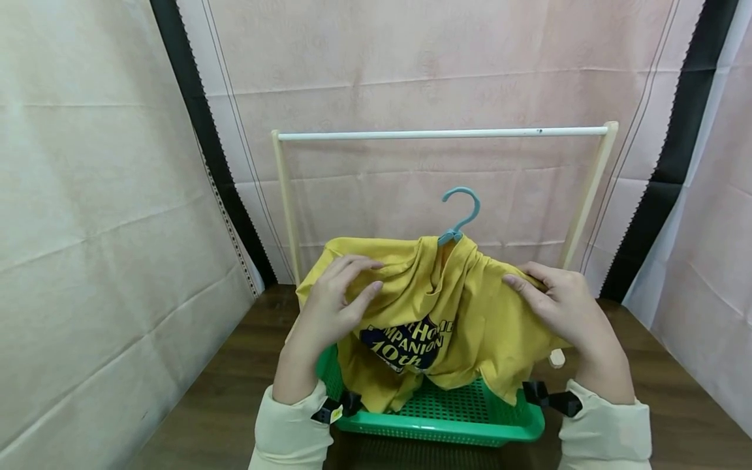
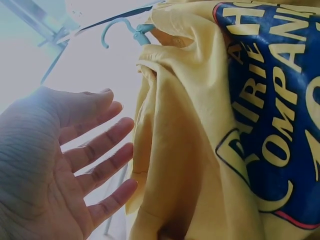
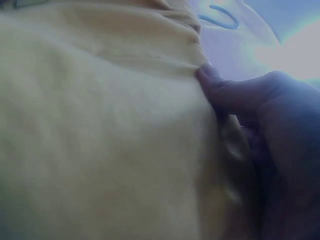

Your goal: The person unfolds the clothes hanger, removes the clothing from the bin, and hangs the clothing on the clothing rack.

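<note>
A yellow T-shirt [image 1: 487, 307] with a dark blue printed patch hangs bunched on a light blue clothes hanger [image 1: 467, 209], whose hook sticks up out of the neckline. My right hand [image 1: 558, 300] pinches the shirt at its right shoulder, thumb in front; the right wrist view shows the thumb [image 3: 235, 95] pressed on the cloth, with the other fingers mostly hidden. At the shirt's left side is my left hand [image 1: 337, 300]. In the left wrist view its fingers [image 2: 105, 145] are spread and relaxed beside the fabric, gripping nothing.
Below the shirt a green plastic basket [image 1: 435, 427] stands on the dark brown wooden table [image 1: 205, 405]. Behind it rises a rack with a white horizontal bar [image 1: 440, 134] and cream posts [image 1: 590, 189]. Pale cloth walls [image 1: 117, 196] enclose the back and sides.
</note>
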### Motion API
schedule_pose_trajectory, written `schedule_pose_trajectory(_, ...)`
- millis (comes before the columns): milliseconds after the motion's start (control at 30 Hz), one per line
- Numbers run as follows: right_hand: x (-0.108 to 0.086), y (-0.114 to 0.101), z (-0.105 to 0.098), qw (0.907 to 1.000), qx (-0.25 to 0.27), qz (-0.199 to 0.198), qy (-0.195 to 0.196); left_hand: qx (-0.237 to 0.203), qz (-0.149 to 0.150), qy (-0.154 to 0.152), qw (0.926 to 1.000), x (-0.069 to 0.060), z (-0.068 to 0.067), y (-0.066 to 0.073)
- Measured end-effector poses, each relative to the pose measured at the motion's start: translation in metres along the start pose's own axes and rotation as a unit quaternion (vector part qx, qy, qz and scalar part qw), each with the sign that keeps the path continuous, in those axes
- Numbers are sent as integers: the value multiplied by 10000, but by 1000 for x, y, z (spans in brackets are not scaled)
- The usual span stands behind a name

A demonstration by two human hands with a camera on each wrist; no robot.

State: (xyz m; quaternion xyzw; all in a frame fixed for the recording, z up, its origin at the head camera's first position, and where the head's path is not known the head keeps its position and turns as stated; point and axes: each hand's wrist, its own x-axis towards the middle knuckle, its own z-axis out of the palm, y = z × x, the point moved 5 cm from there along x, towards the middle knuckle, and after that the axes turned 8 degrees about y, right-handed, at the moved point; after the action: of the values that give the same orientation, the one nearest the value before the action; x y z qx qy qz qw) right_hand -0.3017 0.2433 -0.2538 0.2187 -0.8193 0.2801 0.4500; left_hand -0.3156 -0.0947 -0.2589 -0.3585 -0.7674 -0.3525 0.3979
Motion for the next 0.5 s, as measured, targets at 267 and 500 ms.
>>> schedule_pose_trajectory(267, 21, 15, -11, 9996, -260, 120, 35, -12, -108, -149, 9998, 0, 3, -3)
schedule_pose_trajectory(500, 43, 25, -13, 9984, -468, 250, -182, 40, -148, -203, 9997, -1, 4, -3)
